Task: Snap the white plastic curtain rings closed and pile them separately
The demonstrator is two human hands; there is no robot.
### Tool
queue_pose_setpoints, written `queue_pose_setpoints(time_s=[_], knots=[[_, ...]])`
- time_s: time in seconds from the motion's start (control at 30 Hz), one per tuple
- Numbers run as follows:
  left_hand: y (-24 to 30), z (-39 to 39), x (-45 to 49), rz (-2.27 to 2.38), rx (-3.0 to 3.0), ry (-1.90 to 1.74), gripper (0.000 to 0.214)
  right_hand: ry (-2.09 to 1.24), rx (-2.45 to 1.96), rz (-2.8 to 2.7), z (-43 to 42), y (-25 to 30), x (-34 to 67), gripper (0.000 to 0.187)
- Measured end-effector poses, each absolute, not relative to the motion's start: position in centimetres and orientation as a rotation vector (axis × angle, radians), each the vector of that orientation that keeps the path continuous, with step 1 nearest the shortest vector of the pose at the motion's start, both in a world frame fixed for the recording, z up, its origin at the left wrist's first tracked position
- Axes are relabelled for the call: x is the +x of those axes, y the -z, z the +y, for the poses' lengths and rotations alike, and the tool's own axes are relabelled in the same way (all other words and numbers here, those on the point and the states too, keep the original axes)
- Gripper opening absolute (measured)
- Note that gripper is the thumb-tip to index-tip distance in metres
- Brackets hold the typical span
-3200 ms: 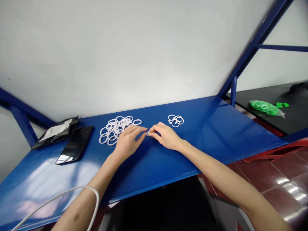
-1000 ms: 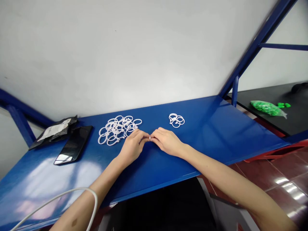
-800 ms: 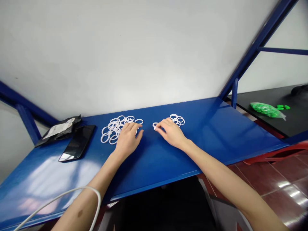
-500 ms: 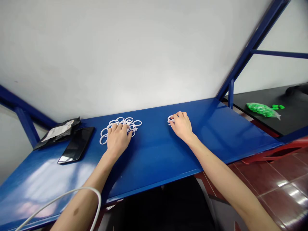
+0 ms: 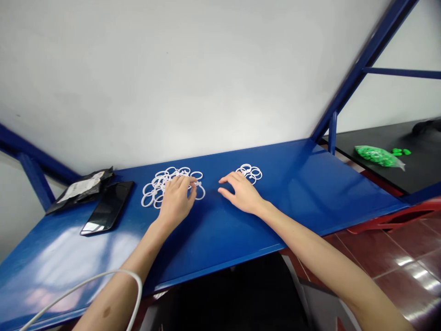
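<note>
My left hand [image 5: 177, 197] is at the right side of a pile of thin white plastic rings [image 5: 148, 199] on the blue table [image 5: 213, 225]. Its thumb and fingertips are closed on one white ring [image 5: 203, 196], which sticks out past the pile's right edge; the fingers hide part of it. Nothing is in my right hand [image 5: 241, 192], whose thumb and fingers are apart and point left toward that ring. Just behind it lies a smaller group of several white rings [image 5: 257, 173], partly covered by the hand.
At the left lie a black phone [image 5: 110, 207] and a black plastic parcel [image 5: 82, 186] with a white label. A white cable [image 5: 86, 279] crosses my left forearm. Blue frame bars [image 5: 332, 133] rise at both ends. A bag of green pieces [image 5: 379, 156] rests on the black table at right.
My right hand has left the small ring group, moving left and nearer to me with fingers apart. My left hand has shifted right and pulled one ring out at the pile's edge.
</note>
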State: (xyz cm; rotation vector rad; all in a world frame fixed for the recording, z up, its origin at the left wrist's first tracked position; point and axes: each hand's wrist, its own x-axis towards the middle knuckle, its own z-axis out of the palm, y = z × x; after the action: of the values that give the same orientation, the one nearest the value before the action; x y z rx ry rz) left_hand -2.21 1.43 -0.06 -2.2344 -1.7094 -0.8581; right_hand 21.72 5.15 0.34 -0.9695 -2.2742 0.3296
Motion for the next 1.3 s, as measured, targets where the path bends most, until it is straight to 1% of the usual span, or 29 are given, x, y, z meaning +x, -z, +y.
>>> queue_pose_setpoints(time_s=[0.07, 0.17, 0.4, 0.5, 0.63, 0.73, 1.0, 1.07, 1.17, 1.3], knots=[[0.2, 0.9, -1.0, -1.620, -2.377, 0.954, 0.013, -0.457, -0.893, -2.301, 4.6, -0.3, 21.2, 0.022], [0.4, 0.1, 0.4, -1.553, -2.525, 1.067, 0.011, -0.599, -0.883, -2.317, 4.1, -0.3, 20.8, 0.019], [-0.5, -0.6, 1.2, -1.653, -2.574, 1.347, 0.006, -1.022, -0.935, -2.059, 4.2, -0.5, 20.8, 0.009], [-0.8, -0.6, 1.2, -1.721, -2.583, 1.467, 0.008, -1.066, -0.936, -1.994, 4.2, -0.6, 20.8, 0.007], [-1.0, -0.6, 1.3, -1.910, -2.544, 1.556, 0.014, -0.954, -0.906, -2.000, 4.1, -0.7, 20.8, 0.005], [-0.9, -0.6, 1.3, -2.034, -2.515, 1.632, 0.017, -0.822, -0.861, -2.042, 4.1, -0.7, 20.8, 0.006], [-0.5, -0.2, 1.1, -2.195, -2.506, 1.815, 0.022, -0.598, -0.741, -2.117, 4.1, -0.2, 20.9, 0.010], [-0.5, -0.2, 1.2, -2.172, -2.504, 1.821, 0.020, -0.554, -0.736, -2.139, 4.1, -0.1, 21.0, 0.011], [-0.5, -0.4, 1.2, -2.057, -2.504, 1.731, 0.014, -0.468, -0.722, -2.193, 4.1, 0.2, 21.0, 0.014], [-0.2, -0.9, 1.4, -1.763, -2.497, 1.599, 0.011, -0.302, -0.671, -2.277, 3.9, 0.3, 21.2, 0.019]])
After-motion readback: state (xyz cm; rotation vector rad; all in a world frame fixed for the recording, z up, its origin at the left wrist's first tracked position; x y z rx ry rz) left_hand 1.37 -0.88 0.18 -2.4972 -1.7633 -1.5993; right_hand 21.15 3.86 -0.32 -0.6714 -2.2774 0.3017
